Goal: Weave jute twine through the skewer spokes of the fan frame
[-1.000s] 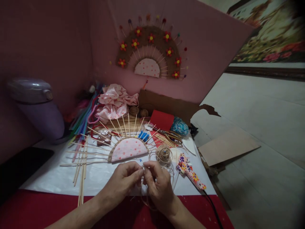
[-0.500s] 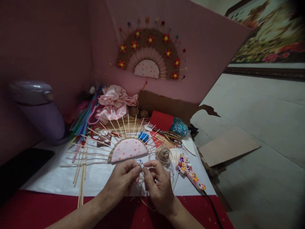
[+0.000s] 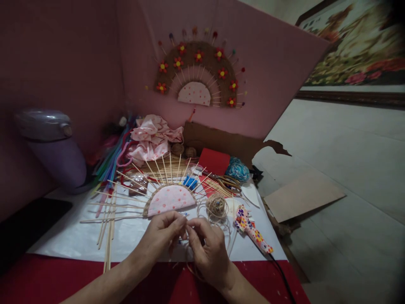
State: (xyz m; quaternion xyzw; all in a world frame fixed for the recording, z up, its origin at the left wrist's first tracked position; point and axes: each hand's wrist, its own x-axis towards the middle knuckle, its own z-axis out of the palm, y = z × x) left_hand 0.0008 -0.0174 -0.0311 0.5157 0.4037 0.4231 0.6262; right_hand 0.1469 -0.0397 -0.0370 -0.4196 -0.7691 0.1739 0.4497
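My left hand (image 3: 163, 234) and my right hand (image 3: 210, 249) meet fingertip to fingertip above the front of the white sheet. Both are closed in a pinch on a strand of twine (image 3: 190, 267), which hangs in a loop below them; the pinched bit itself is mostly hidden. Just beyond the right hand sits a ball of twine (image 3: 217, 205) with loose coils. Ahead of the left hand lies a half-circle (image 3: 172, 199) covered in spotted pink fabric, edged with twine, thin sticks fanning out from it. A flower-patterned glue gun (image 3: 253, 232) rests to the right.
Scissors (image 3: 229, 182), blue yarn (image 3: 238, 169) and a red piece (image 3: 214, 161) lie behind. Crumpled pink fabric (image 3: 152, 137), pipe cleaners (image 3: 109, 162) and a purple bottle (image 3: 57, 147) stand at the left. A finished-looking fan decoration (image 3: 198, 55) hangs on the pink board.
My fingertips have come closer together and shifted slightly left. The right hand has turned a little, its fingers now touching the left ones. The other objects stay in place.
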